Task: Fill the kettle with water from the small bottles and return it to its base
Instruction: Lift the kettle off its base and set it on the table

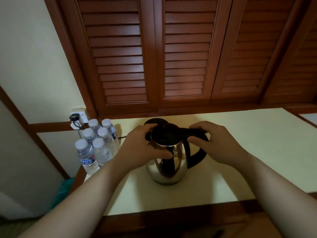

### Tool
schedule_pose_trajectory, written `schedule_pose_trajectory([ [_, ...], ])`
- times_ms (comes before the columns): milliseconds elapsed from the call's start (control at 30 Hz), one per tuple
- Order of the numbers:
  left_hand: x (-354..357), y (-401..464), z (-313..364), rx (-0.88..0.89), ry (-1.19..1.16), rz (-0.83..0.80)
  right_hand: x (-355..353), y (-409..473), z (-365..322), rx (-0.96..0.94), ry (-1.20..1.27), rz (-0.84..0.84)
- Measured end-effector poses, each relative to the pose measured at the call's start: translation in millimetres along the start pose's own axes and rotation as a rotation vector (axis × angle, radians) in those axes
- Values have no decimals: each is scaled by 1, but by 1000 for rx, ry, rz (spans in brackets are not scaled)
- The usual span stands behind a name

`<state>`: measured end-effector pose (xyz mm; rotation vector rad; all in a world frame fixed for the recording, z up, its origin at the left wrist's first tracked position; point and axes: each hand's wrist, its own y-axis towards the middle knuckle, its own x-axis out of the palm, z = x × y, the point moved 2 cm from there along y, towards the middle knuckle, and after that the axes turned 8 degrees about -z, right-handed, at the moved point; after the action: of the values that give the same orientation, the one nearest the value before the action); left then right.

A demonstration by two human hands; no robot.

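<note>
A stainless steel kettle [169, 167] with a black handle stands on the cream table [248, 152], and its top looks dark and open. My left hand [139, 148] grips the kettle's upper rim on the left, with the thumb on the steel body. My right hand [214, 143] curls over the top of the black handle. Several small capped water bottles [96, 145] stand in a cluster at the table's left edge. Behind the kettle, a round black shape [158, 121] that looks like its base is partly hidden.
A black plug [75, 117] sits in a wall socket behind the bottles, and its cord runs towards the kettle area. Brown louvred doors [185, 57] close off the back of the table. The table's wooden front edge [171, 219] is near me.
</note>
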<state>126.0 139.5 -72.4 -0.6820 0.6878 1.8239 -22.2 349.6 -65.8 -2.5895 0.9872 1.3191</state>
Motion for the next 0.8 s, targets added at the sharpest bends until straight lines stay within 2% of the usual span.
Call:
schedule_pose_trajectory([
  [433, 10, -29, -8, 28, -19, -68, 14, -41, -10, 84, -41, 3],
  [533, 13, -30, -12, 16, -74, -62, 12, -37, -20, 86, -274, -81],
  [600, 14, -30, -15, 2, -103, -57, 18, -31, -36, -17, -371, -147],
  [733, 18, -30, -21, -8, -174, -44, 34, -15, -58, -104, -424, -340],
  [800, 19, -31, -22, 7, -207, -31, 33, -12, -60, -115, -411, -363],
])
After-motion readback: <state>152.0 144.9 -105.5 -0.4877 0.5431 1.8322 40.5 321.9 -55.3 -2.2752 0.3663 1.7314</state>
